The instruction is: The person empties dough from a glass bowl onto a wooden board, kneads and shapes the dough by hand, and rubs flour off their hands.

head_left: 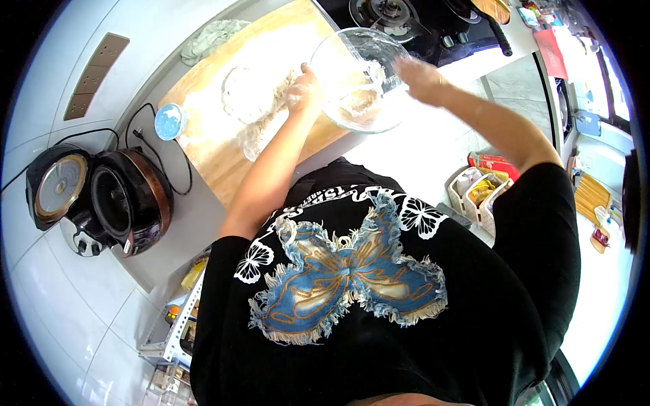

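Note:
A clear glass bowl (332, 108) with whitish residue on its walls stands at the right end of a floured wooden board (223, 172). My left hand (304, 91) is at the bowl's left side, over the board; whether its fingers grip the rim cannot be made out. On the right of the bowl, my right hand (420, 80) is smeared by motion near the rim, its fingers unclear. Left of my left hand, a pale round of dough (245, 95) lies on the board, with loose flour and scraps beside it. A blue-and-white cup (170, 122) is at the board's left edge.
A gas stove (433, 30) lies beyond the bowl, with a pan handle (497, 34) at its right. A crumpled cloth (211, 42) is behind the board. An open black cooker (115, 196) and cables are at left. A white basket (477, 196) stands to the right.

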`<state>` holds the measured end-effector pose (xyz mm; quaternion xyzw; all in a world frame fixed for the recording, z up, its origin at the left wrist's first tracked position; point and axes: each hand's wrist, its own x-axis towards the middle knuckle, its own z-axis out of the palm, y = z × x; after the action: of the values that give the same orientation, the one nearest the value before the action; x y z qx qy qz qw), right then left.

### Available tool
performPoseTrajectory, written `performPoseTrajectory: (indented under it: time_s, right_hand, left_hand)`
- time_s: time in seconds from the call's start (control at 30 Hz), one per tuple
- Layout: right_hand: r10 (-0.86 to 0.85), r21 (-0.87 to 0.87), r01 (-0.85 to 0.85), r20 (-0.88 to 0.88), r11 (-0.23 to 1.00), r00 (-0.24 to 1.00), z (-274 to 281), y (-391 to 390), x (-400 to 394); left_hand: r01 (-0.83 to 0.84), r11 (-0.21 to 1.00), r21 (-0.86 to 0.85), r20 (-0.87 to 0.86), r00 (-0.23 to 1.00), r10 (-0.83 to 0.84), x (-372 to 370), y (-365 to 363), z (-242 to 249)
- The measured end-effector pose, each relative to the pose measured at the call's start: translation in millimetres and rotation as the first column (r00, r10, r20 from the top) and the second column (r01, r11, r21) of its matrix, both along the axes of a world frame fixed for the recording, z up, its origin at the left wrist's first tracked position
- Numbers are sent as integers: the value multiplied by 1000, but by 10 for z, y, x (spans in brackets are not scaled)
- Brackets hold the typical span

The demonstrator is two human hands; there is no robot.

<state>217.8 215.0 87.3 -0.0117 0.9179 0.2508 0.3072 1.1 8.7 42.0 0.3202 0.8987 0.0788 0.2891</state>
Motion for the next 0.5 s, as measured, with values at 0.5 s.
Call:
performPoseTrajectory:
  time_s: [0.5]
  right_hand:
    - [-472, -899, 434, 357, 61, 806, -1204, -1040, -380]
  left_hand:
    - [-32, 999, 37, -6, 999, 32, 9, -25, 158]
